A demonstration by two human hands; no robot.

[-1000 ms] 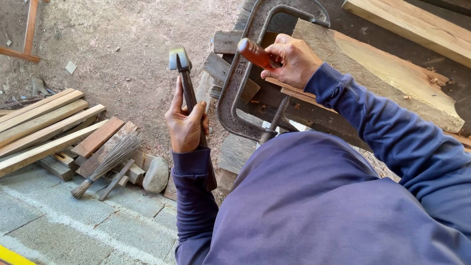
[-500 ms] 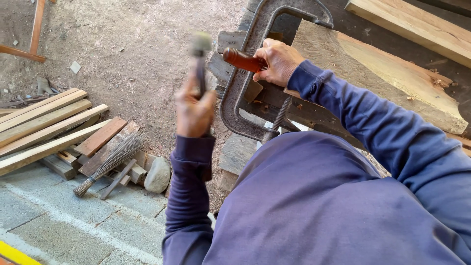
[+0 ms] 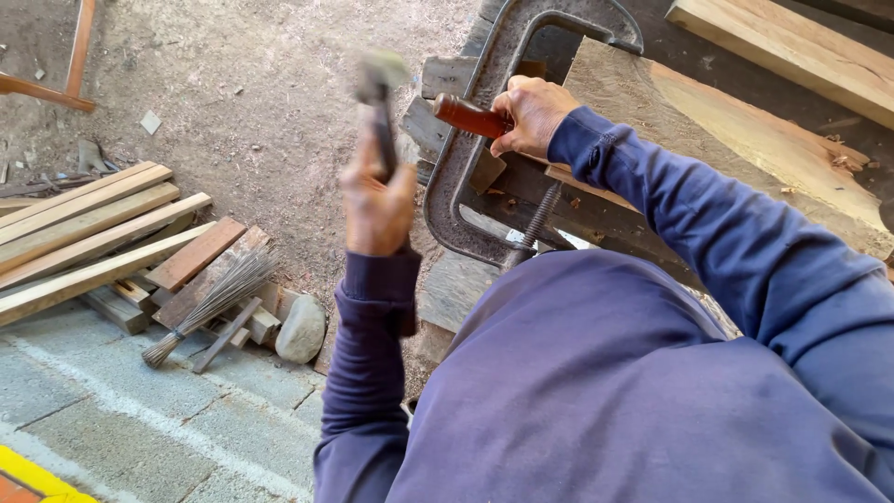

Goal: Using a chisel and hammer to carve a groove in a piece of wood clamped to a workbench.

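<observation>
Head view, looking down over a blue-sleeved torso: the left hand (image 3: 377, 200) is wrapped tight around the handle of a hammer (image 3: 379, 98), raised so that the blurred head stands above the fist, over the dirt ground (image 3: 251, 102) and just left of the work. The right hand (image 3: 533, 114) is closed around the reddish wooden handle of a chisel (image 3: 468, 115), which lies nearly level and points left, its handle end crossing the frame of a large rusty iron C-clamp (image 3: 484, 121). The chisel's blade is hidden under the fingers, so where it bites cannot be told. The clamp stands upright around the edge of a thick rough wooden slab (image 3: 745, 158), its threaded screw (image 3: 540, 219) running down at a slant toward the person's chest. The two hands are apart, the hammer raised just left of the chisel's handle end. A pale squared timber (image 3: 792, 47) lies along the upper right. At left, a stack of planks (image 3: 84, 233) rests on the ground, with a small twig broom (image 3: 209, 307) and a grey stone (image 3: 301, 329) just beside it at the edge of grey paving blocks (image 3: 112, 410).
</observation>
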